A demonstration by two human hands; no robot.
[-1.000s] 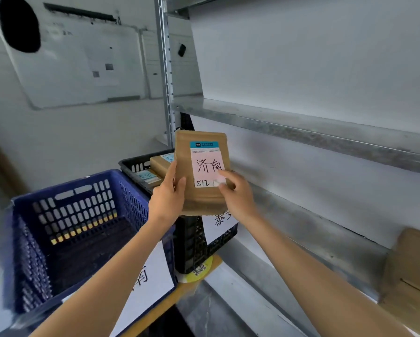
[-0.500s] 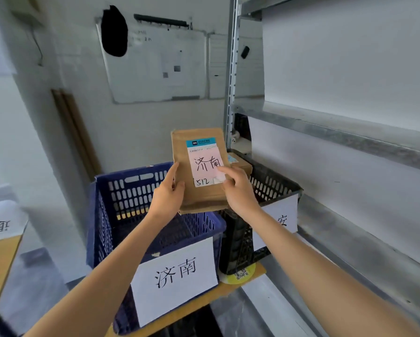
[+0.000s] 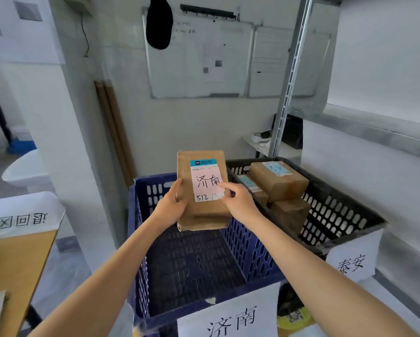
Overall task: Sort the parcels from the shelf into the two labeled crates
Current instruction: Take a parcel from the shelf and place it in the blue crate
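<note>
A brown parcel (image 3: 199,215) with a pink label reading 济南 and 512 hangs over the blue crate (image 3: 140,239). My left hand (image 3: 170,206) grips its left edge. My right hand (image 3: 238,203) holds its right edge, with the thumb on the label. The blue crate has nothing visible inside and carries a white sign 济南 (image 3: 228,317) on its front. To its right stands the black crate (image 3: 337,215), signed 泰安 (image 3: 352,263), with several brown parcels (image 3: 279,178) in it.
A metal shelf unit (image 3: 374,127) runs along the right, its upright post (image 3: 289,76) behind the black crate. A wooden table with a white sign (image 3: 21,217) is at the left. Whiteboards (image 3: 199,57) hang on the back wall.
My view has swung left and down from the shelf. The parcel, still in both hands, now hangs over the blue crate, and the black crate's contents have come into view.
</note>
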